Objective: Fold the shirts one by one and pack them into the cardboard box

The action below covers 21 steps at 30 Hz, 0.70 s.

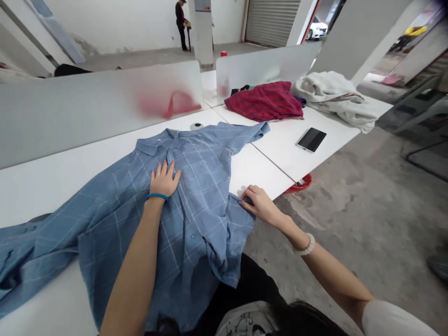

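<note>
A blue shirt [206, 168] with thin white checks lies spread over the white table, its collar pointing away from me. Its left sleeve stretches out to the left edge of the view, and the lower hem hangs over the near table edge. My left hand [164, 179] rests flat on the chest below the collar, fingers spread. At the shirt's right side, my right hand [257, 203] pinches the edge of the cloth between thumb and fingers. The cloth near that hand is bunched in folds.
A dark red checked garment [266, 100] and a pile of white cloth [336, 98] lie at the far right. A phone-like device [311, 140] sits on the white table [271, 170]. Frosted dividers [105, 107] line the back. Below the edge is a red basket [299, 184].
</note>
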Available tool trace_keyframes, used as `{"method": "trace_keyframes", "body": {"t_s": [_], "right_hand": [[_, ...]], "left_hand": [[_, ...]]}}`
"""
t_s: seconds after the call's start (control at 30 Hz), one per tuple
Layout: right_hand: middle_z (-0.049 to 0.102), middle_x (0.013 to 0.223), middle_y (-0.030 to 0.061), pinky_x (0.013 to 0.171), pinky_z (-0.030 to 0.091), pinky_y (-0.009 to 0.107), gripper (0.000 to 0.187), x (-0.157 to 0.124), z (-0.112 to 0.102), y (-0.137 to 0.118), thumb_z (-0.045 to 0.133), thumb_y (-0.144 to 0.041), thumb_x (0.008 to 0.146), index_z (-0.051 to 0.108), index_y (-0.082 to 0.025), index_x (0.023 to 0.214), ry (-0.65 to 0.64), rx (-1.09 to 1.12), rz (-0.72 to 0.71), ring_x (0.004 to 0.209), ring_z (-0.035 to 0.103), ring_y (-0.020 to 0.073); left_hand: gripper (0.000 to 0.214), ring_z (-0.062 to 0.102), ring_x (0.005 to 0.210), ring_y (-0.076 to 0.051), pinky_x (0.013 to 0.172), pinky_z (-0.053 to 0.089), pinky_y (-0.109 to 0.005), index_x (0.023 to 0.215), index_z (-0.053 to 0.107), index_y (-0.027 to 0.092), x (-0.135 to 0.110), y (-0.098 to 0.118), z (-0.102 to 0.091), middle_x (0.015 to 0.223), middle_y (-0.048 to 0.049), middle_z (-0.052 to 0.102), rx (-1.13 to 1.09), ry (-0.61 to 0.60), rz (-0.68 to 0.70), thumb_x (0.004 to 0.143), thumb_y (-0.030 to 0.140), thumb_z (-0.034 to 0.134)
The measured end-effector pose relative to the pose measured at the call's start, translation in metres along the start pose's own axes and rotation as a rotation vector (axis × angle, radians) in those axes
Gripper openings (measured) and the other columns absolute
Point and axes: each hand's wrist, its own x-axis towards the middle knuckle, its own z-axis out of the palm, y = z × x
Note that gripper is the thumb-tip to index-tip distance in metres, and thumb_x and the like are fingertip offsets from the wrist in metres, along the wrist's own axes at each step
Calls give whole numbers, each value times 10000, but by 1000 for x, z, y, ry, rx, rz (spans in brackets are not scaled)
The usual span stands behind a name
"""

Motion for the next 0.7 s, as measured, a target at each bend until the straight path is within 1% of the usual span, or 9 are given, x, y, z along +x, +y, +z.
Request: {"method": "trace_keyframes", "body": {"t_s": [0.07,0.17,0.23,0.3,0.37,0.43,0.5,0.57,0.7], "right_hand": [[568,795,49,680,410,281,159,-6,-5,-12,506,-323,860,527,-203,758,-6,139,34,735,521,169],[468,641,-4,574,365,252,263,-28,-28,-15,471,-401,850,448,-220,660,34,410,182,607,448,142],[394,593,-20,514,331,239,304,-52,-42,-6,508,-438,805,409,-222,616,160,592,351,551,399,128],[351,571,-35,453,295,225,309,-80,-47,9,573,-437,731,389,-222,606,373,758,581,498,358,110],[353,558,-45,415,286,217,315,-109,-40,25,626,-434,653,398,-222,612,560,870,808,467,352,99],[388,556,-46,410,320,218,352,-136,-23,38,671,-466,601,427,-213,617,586,911,943,469,386,100],[410,550,-44,433,372,227,416,-158,-4,46,691,-527,608,429,-203,598,444,883,936,485,421,105],[453,568,-34,487,429,246,443,-169,9,51,679,-575,647,450,-197,618,343,754,826,521,471,119],[631,893,62,758,495,342,377,-152,7,54,602,-546,771,542,-187,870,493,378,548,799,611,193]], "left_hand": [[621,234,1388,-326,1104,199,-524,1431,338,142,1,-3,-3,1502,-144,297,-13,-32,-16,917,475,237],[632,206,1400,-309,1117,171,-513,1442,315,161,3,-14,-9,1516,-122,274,-24,-75,-64,911,490,224],[637,195,1403,-308,1120,158,-515,1445,308,162,5,-22,-12,1521,-121,261,-30,-87,-97,907,493,226],[639,191,1404,-311,1120,151,-518,1446,306,158,7,-29,-13,1522,-126,255,-37,-92,-123,905,490,230],[636,192,1403,-315,1120,147,-520,1444,309,153,9,-33,-13,1521,-132,256,-40,-88,-135,906,484,233],[635,195,1401,-319,1120,144,-523,1441,316,155,9,-35,-12,1519,-138,259,-39,-76,-133,906,488,240],[636,198,1399,-326,1116,147,-529,1439,322,158,9,-35,-11,1517,-146,261,-35,-64,-122,906,496,246],[636,202,1397,-333,1112,154,-536,1438,325,155,9,-35,-10,1514,-154,264,-27,-62,-112,907,497,248],[634,214,1391,-343,1099,175,-552,1437,328,151,10,-37,-9,1507,-160,277,-15,-59,-104,913,497,236]]}}
